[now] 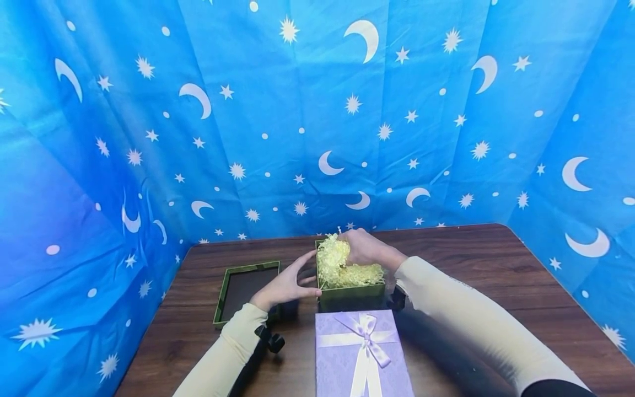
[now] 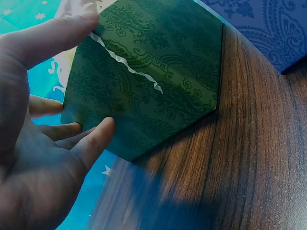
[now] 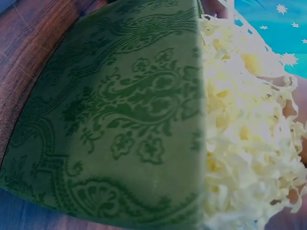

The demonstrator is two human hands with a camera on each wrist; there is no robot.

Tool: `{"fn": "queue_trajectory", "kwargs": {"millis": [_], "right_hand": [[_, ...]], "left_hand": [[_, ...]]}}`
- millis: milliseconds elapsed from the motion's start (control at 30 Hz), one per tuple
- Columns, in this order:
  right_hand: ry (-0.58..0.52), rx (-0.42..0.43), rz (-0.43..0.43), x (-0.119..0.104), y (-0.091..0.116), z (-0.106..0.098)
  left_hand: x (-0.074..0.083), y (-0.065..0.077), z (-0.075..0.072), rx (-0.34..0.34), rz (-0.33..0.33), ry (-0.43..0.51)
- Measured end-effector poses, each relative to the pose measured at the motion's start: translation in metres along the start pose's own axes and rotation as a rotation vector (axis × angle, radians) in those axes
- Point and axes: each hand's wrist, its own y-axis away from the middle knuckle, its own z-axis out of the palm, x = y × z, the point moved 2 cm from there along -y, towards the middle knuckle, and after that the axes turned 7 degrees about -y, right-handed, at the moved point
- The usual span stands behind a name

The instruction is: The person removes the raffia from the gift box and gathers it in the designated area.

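Note:
A green patterned box (image 1: pixel 352 299) sits open on the table, heaped with pale yellow shredded paper (image 1: pixel 364 275). My left hand (image 1: pixel 285 284) is at the box's left side, fingers spread and mostly straight against the wall, the thumb near the front corner. In the left wrist view, a thin curled paper strip (image 2: pixel 129 65) hangs down that wall. My right hand (image 1: pixel 366 247) reaches over the box from the right and grips a raised clump of the shredded paper; its fingertips are hidden behind the strands.
Left of the box lies a shallow green-rimmed lid (image 1: pixel 250 289), its dark inside facing up. A lilac gift box (image 1: pixel 337 366) with a ribbon bow stands in front, near me. Behind the wooden table (image 1: pixel 461 253) hangs a blue cloth (image 1: pixel 307 110) with moons and stars.

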Motion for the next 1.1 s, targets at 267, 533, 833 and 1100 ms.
{"fn": "queue_trajectory", "kwargs": {"millis": [267, 533, 833, 1100], "right_hand": [[-0.010, 0.019, 0.027, -0.004, 0.002, -0.010], [-0.072, 0.006, 0.088, -0.005, 0.003, -0.023], [-0.077, 0.028, 0.096, -0.006, 0.008, -0.037], [-0.108, 0.034, 0.119, -0.006, 0.014, -0.047]], "left_hand": [[-0.005, -0.001, 0.000, -0.006, 0.001, 0.004], [0.000, 0.001, 0.000, -0.001, -0.010, 0.001], [0.001, 0.002, 0.001, -0.010, -0.002, 0.040], [0.001, 0.002, 0.001, -0.016, 0.008, 0.059]]}}
